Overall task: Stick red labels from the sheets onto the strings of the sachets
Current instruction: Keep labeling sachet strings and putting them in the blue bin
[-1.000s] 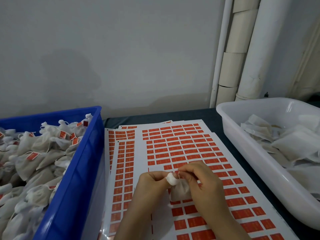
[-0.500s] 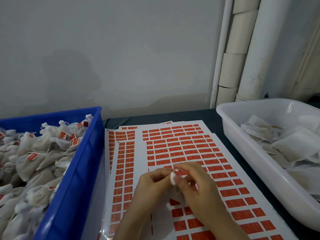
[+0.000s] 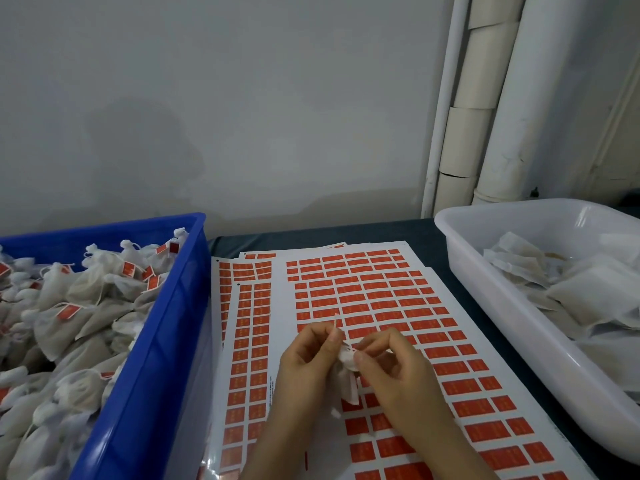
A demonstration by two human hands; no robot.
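Red label (image 3: 336,320) higher now, tight in left grip (image 3: 304,355); sachet (image 3: 348,375) below, tight in right grip (image 3: 394,375).

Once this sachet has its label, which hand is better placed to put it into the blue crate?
Probably the left hand: the blue crate of labelled sachets lies on its side. The right hand, which also grips the sachet, is nearer the white tub.

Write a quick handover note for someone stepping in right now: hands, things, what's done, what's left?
Left-hand grip and right-hand grip: both pinching one sachet over the label sheets.
Done: labelled sachets heaped in the blue crate.
Left: finish this one's label, then the sachets in the white tub, which show no red.
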